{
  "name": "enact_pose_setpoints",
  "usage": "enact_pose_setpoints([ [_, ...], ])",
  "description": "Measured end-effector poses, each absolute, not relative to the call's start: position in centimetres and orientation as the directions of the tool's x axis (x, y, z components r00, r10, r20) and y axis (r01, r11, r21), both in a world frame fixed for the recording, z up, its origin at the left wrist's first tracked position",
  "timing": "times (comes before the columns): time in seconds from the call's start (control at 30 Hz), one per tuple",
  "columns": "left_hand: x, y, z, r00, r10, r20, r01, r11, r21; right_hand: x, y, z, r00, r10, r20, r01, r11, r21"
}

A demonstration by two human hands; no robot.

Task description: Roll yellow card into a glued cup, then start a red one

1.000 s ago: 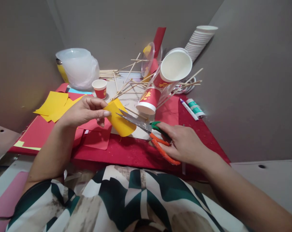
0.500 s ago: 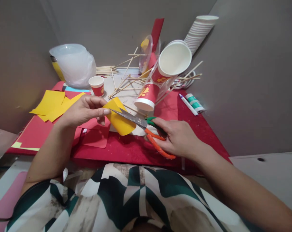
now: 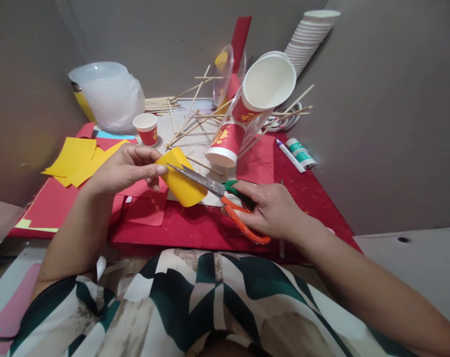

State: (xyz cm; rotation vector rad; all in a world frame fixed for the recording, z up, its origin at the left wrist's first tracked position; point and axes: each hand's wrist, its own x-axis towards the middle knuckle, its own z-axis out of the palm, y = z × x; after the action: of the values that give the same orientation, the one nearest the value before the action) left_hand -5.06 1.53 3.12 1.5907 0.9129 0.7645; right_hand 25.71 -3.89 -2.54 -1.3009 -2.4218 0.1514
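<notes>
My left hand (image 3: pixel 130 168) pinches the left edge of a curled piece of yellow paper (image 3: pixel 183 188) above the table's front. In my right hand (image 3: pixel 269 208) are scissors (image 3: pixel 243 223) with one orange and one green handle, fingers through the loops. Their blades point left across the yellow paper, the tip close to my left thumb. Whether the blades are parted there I cannot tell. Just beyond stands a structure of thin wooden sticks (image 3: pixel 187 129) and red-and-white paper cups (image 3: pixel 225 144).
A small paper cup (image 3: pixel 147 130) stands behind my left hand. Yellow sheets (image 3: pixel 74 158) and red paper (image 3: pixel 53 203) lie at left. A plastic-wrapped tub (image 3: pixel 107 99) is at the back left. A marker (image 3: pixel 289 156), tape rolls (image 3: pixel 301 152) and stacked white cups (image 3: pixel 312 42) are at right.
The view has tilted slightly, so things at the back appear a little higher. Both hands keep their hold, with the scissors still across the yellow paper.
</notes>
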Motion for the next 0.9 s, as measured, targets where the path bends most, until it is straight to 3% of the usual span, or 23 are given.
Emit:
enact_pose_setpoints([
  [0.17,-5.1,1.6,3.1,0.479,0.878,0.009,0.191,-0.114,0.975,25.7,-4.0,-3.0,-0.486,0.82,0.302,0.793,0.559,-0.243],
  [0.57,-4.1,1.3,3.2,0.574,0.816,-0.064,0.176,-0.047,0.983,24.7,-4.0,-1.7,-0.47,0.872,0.135,0.848,0.489,-0.205],
  [0.9,-3.4,1.4,3.0,0.582,0.807,-0.098,0.149,0.013,0.989,24.9,-4.1,-2.7,-0.457,0.862,0.221,0.838,0.5,-0.22],
])
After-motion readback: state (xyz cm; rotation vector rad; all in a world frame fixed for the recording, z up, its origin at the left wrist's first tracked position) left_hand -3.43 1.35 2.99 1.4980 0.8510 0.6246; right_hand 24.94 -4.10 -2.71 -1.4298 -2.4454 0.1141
